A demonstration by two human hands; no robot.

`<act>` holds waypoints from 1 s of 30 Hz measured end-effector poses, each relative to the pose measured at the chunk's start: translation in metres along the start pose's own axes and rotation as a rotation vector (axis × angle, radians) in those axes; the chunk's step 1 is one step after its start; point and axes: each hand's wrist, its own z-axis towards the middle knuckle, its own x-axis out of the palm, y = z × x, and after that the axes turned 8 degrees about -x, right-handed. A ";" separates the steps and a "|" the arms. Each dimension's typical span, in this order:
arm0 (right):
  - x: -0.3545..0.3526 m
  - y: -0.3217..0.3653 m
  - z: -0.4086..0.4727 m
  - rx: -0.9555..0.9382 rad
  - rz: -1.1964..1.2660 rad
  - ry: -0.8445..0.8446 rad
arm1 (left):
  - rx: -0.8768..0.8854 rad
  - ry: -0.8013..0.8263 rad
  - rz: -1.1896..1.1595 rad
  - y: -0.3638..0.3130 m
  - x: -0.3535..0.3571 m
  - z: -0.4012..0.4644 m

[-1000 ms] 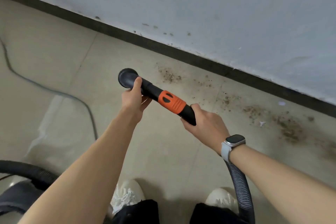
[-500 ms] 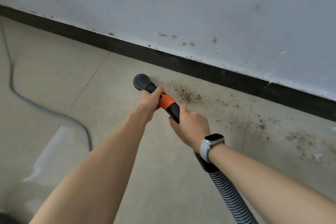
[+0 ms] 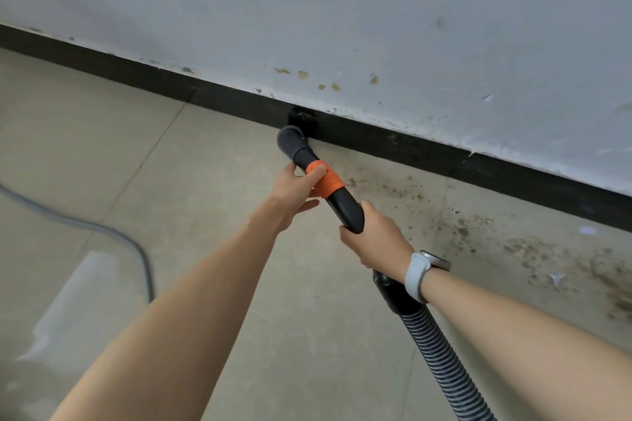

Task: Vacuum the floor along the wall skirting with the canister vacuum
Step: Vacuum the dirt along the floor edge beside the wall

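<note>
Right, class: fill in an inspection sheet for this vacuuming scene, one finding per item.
Surface: tiled floor, beige, dirt patch along the wall to the right.
Job's things: vacuum nozzle at the black skirting; ribbed hose trails back.
Clutter: paper scrap in the dirt.
Grippers: left hand grips the orange collar; right hand grips the black tube behind it.
Cables: grey cable curves across the floor, left.
Surroundings: white wall, stained and chipped above the skirting.

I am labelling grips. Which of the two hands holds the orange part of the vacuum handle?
The left hand: its thumb lies on the orange band. The right hand, with the watch, grips the black handle lower down.
</note>
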 end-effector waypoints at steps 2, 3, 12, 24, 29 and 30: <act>-0.011 -0.005 -0.006 0.011 -0.039 -0.010 | 0.017 0.022 -0.001 0.002 0.016 -0.006; -0.016 -0.009 -0.011 0.019 -0.062 -0.012 | 0.017 0.033 0.003 0.004 0.024 -0.010; -0.055 -0.053 -0.075 0.145 -0.126 -0.073 | -0.018 0.197 0.103 0.021 0.097 -0.037; -0.087 -0.093 -0.149 0.298 -0.275 -0.221 | -0.074 0.401 0.286 0.037 0.182 -0.071; -0.088 -0.084 -0.150 0.279 -0.328 -0.243 | -0.121 0.412 0.167 0.027 0.180 -0.076; -0.088 -0.081 -0.148 0.260 -0.316 -0.232 | -0.117 0.403 0.154 0.026 0.175 -0.076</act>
